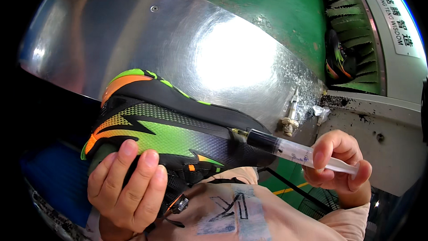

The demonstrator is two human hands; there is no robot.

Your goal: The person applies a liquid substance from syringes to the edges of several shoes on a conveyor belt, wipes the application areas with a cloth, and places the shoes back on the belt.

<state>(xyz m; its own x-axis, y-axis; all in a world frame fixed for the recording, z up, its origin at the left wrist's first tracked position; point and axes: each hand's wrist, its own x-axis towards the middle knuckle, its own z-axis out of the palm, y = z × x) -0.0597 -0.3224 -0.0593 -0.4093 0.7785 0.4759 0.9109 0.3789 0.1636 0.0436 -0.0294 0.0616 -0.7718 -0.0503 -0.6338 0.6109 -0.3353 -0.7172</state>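
My left hand [127, 185] grips a black sports shoe [171, 136] with a green-to-orange side panel, its fingers wrapped over the upper. The shoe lies on its side, its sole edge turned away from me and its toe to the right. A dial closure [180, 204] hangs at its lower side. In my right hand [341, 158] is a clear syringe [292, 150], part filled with dark liquid. The thumb and fingers close round its barrel and plunger end. Its thin tip meets the side of the shoe near the toe, or hovers just over it; I cannot tell which.
A shiny metal plate [133, 35] stretches behind the shoe, beside a green conveyor belt [285, 0]. Another syringe [292, 112] and crumpled white tissue [321, 114] lie at the right. A second shoe [339, 60] sits by a green strip curtain [350, 18] on a machine opening.
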